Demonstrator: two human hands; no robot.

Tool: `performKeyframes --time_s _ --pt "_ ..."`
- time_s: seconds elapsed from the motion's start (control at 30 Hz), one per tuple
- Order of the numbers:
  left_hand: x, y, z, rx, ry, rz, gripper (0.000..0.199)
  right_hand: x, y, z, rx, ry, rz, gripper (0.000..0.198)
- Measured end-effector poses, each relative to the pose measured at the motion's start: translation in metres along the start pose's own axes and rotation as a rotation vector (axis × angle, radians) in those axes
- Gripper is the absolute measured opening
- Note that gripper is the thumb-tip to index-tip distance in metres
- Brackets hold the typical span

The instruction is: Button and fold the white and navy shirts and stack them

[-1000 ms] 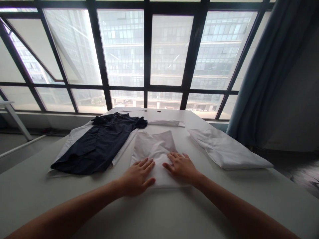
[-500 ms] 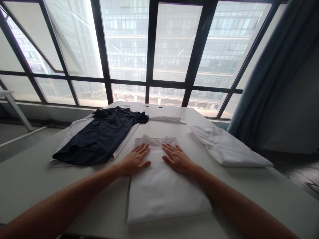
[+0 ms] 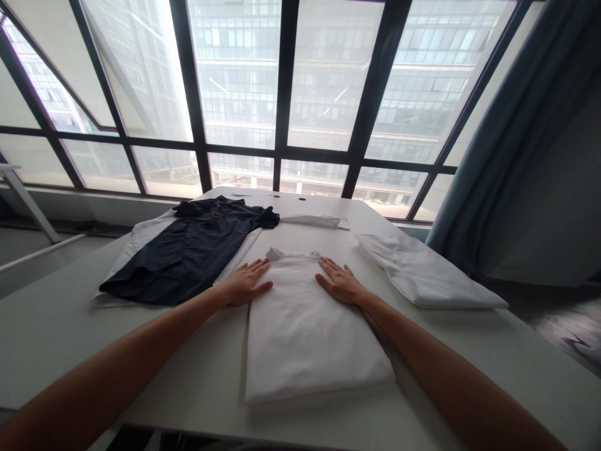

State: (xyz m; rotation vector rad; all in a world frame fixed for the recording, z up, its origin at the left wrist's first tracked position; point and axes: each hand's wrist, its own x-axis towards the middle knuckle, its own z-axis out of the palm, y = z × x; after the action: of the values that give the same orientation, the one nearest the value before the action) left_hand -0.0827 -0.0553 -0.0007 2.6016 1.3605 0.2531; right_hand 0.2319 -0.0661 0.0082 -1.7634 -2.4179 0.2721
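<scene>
A folded white shirt [image 3: 310, 338] lies flat in front of me, its collar edge pointing toward the window. My left hand [image 3: 245, 283] rests palm down at its upper left edge, fingers stretched out. On the upper right edge lies my right hand [image 3: 342, 282], also flat with fingers extended. Neither hand grips the cloth. To the left, a dark navy shirt [image 3: 188, 250] is spread over white cloth [image 3: 141, 241], which shows along its sides.
The white table [image 3: 197, 382] carries another folded white garment [image 3: 432, 275] on the right. A white sleeve-like piece [image 3: 314, 221] extends behind the folded shirt. Large windows [image 3: 239, 75] stand beyond the table, with a blue-grey curtain [image 3: 502, 138] at the right.
Both hands have slid outward, apart from each other, to the shirt's side edges, baring its upper middle and collar. The shirt now sits slightly farther from me.
</scene>
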Motion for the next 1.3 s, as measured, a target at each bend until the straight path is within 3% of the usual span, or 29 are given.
performKeyframes --time_s 0.1,0.2,0.33,0.4,0.57,0.77,1.03,1.17,1.3 --pt "-0.005 0.009 -0.012 0.019 0.019 0.041 0.071 -0.004 0.002 -0.005 -0.018 0.009 0.002 0.065" --pt "-0.012 0.022 -0.027 0.027 0.085 0.072 0.051 -0.013 -0.005 -0.014 -0.028 0.060 -0.096 0.059" --pt "-0.013 0.026 -0.031 -0.066 0.348 0.045 0.039 -0.020 -0.015 -0.020 -0.014 0.226 -0.131 0.039" --pt "-0.009 0.022 -0.026 -0.150 0.421 0.017 0.044 -0.018 -0.015 -0.016 -0.018 0.282 -0.133 0.039" --pt "0.002 0.017 -0.012 -0.497 0.298 -0.099 0.051 -0.007 -0.004 -0.001 0.107 0.229 -0.111 0.052" --pt "0.004 0.019 -0.012 -0.791 0.326 -0.172 0.053 -0.002 0.001 0.000 0.088 0.251 -0.086 0.059" --pt "0.003 0.018 -0.007 -0.762 0.300 -0.144 0.053 -0.001 0.004 -0.003 0.078 0.172 -0.059 0.061" --pt "0.002 0.019 -0.006 -0.607 0.318 -0.134 0.052 0.017 0.010 -0.005 0.279 0.144 -0.073 0.052" --pt "0.001 0.020 -0.006 -0.660 0.288 -0.126 0.052 0.043 0.012 -0.011 0.597 0.034 -0.009 0.053"
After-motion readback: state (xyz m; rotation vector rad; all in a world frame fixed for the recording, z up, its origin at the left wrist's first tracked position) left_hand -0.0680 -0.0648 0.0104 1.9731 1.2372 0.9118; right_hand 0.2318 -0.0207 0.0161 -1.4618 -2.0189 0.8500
